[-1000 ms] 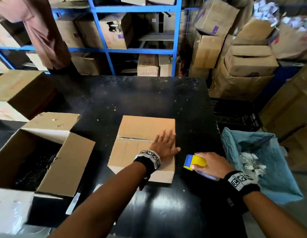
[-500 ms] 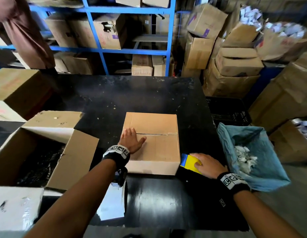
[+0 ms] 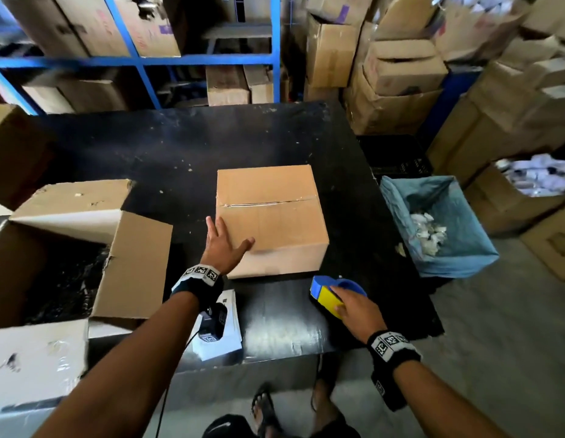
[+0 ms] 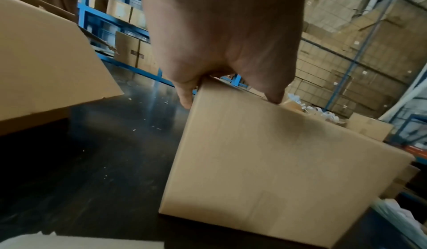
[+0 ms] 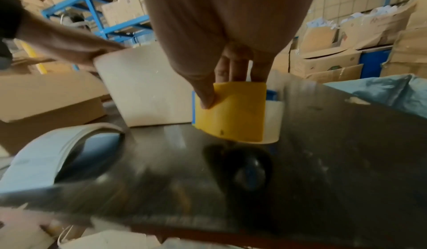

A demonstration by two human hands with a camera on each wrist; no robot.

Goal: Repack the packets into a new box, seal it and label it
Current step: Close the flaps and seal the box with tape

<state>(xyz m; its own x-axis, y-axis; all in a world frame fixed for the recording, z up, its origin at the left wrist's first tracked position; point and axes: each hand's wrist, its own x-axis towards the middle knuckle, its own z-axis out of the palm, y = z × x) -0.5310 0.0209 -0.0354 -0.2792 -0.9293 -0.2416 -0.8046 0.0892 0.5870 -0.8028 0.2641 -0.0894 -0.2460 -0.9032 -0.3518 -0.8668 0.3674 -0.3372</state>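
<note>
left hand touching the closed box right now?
Touching. In the left wrist view the left hand straddles the box's top corner: fingers down one side, thumb on the top edge. The head view agrees.

Left edge: blocked by open carton (image 3: 69, 248)
Centre: closed box (image 3: 271, 216) in the way
Far tabletop (image 3: 180, 147): bare, passable

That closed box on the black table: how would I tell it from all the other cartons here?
Find the black table; the closed box sits alone near its middle, the left hand at its near-left corner. Unlike the open carton to its left, its flaps are shut, with clear tape along the seam.
</note>
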